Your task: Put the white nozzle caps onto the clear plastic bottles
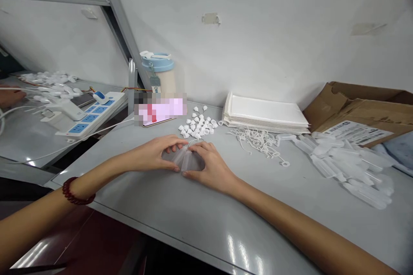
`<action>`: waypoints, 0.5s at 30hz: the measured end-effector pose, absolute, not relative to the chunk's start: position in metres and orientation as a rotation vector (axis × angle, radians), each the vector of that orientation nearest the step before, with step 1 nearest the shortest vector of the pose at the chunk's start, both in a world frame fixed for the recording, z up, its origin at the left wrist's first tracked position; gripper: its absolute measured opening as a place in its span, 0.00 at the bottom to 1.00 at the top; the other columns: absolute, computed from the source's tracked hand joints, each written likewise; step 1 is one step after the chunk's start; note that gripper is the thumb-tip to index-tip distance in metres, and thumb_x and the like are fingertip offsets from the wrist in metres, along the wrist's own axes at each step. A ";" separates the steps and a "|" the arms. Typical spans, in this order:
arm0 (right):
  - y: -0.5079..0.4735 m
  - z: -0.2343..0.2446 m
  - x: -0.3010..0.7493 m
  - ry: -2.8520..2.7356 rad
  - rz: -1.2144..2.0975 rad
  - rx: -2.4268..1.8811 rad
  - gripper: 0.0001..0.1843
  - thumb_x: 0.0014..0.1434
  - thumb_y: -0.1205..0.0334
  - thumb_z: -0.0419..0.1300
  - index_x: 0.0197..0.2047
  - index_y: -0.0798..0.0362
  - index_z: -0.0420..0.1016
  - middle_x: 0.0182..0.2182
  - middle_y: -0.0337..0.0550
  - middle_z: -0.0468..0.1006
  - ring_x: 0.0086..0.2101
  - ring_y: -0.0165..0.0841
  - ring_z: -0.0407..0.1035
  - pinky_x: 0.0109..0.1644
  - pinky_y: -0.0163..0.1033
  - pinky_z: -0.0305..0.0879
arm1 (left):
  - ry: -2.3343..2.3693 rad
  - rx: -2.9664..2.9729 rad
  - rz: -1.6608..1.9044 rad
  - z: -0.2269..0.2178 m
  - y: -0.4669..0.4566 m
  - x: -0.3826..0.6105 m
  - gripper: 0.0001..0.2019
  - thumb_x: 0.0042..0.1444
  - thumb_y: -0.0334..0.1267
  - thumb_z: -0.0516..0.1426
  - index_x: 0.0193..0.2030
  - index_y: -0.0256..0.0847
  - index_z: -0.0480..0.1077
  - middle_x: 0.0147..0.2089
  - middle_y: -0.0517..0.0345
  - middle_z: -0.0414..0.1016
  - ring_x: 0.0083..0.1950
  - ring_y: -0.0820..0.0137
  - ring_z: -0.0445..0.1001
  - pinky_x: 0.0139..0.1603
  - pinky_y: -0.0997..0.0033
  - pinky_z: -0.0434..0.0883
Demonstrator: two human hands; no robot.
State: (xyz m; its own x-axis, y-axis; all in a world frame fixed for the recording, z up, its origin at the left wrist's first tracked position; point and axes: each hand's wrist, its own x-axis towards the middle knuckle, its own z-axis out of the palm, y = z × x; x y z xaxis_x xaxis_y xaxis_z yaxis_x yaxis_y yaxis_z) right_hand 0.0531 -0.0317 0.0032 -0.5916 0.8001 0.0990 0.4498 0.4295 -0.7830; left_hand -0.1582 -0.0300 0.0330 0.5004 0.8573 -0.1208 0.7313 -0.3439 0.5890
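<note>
Both of my hands meet at the middle of the grey table (193, 219). My left hand (155, 153) and my right hand (211, 165) are curled around a small bunch of clear plastic tubes (184, 159) lying between them. Fingers and thumbs of both hands press on the tubes. A red bead bracelet (75, 192) sits on my left wrist. Just beyond the hands lies a pile of small white caps (198, 125).
Loose white plastic rings and straps (260, 139) lie right of the caps, a stack of white sheets (266, 114) behind them. More clear tubes (348, 163) lie at the right, by a cardboard box (361, 109). A power strip (92, 116), a cup (158, 71) and a phone (159, 111) stand at the left.
</note>
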 end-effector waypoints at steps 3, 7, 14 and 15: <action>-0.031 0.002 0.051 -2.234 0.997 -1.071 0.32 0.47 0.61 0.70 0.55 0.57 0.68 0.49 0.49 0.69 0.50 0.41 0.60 0.56 0.48 0.60 | 1.298 2.190 0.246 0.033 -0.027 -0.158 0.29 0.48 0.52 0.62 0.56 0.43 0.66 0.43 0.56 0.70 0.42 0.66 0.68 0.43 0.69 0.68; -0.032 0.000 0.049 -2.244 0.926 -1.113 0.31 0.49 0.60 0.69 0.55 0.58 0.68 0.49 0.50 0.69 0.50 0.42 0.59 0.56 0.47 0.61 | 1.345 2.170 0.229 0.032 -0.027 -0.158 0.32 0.45 0.54 0.63 0.54 0.42 0.66 0.41 0.57 0.69 0.40 0.66 0.68 0.40 0.70 0.68; -0.033 -0.002 0.050 -2.280 0.871 -1.095 0.33 0.49 0.58 0.69 0.56 0.61 0.66 0.50 0.53 0.67 0.50 0.43 0.59 0.56 0.48 0.61 | 1.363 2.168 0.182 0.037 -0.031 -0.158 0.35 0.45 0.54 0.64 0.58 0.45 0.64 0.43 0.57 0.69 0.42 0.66 0.69 0.42 0.70 0.68; -0.033 -0.002 0.050 -2.283 0.868 -1.093 0.34 0.49 0.58 0.69 0.56 0.61 0.66 0.50 0.53 0.67 0.50 0.43 0.59 0.56 0.48 0.61 | 1.366 2.172 0.179 0.038 -0.031 -0.158 0.35 0.45 0.54 0.64 0.59 0.45 0.63 0.43 0.57 0.69 0.42 0.65 0.69 0.42 0.70 0.68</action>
State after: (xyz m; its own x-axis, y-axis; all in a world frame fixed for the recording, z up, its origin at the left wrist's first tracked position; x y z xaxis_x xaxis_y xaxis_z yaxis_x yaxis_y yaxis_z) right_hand 0.0502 -0.0329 -0.0019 -0.5775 0.8056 0.1324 0.5140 0.4848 -0.7077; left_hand -0.1579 -0.0312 0.0375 0.4716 0.8636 -0.1783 0.7886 -0.3225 0.5235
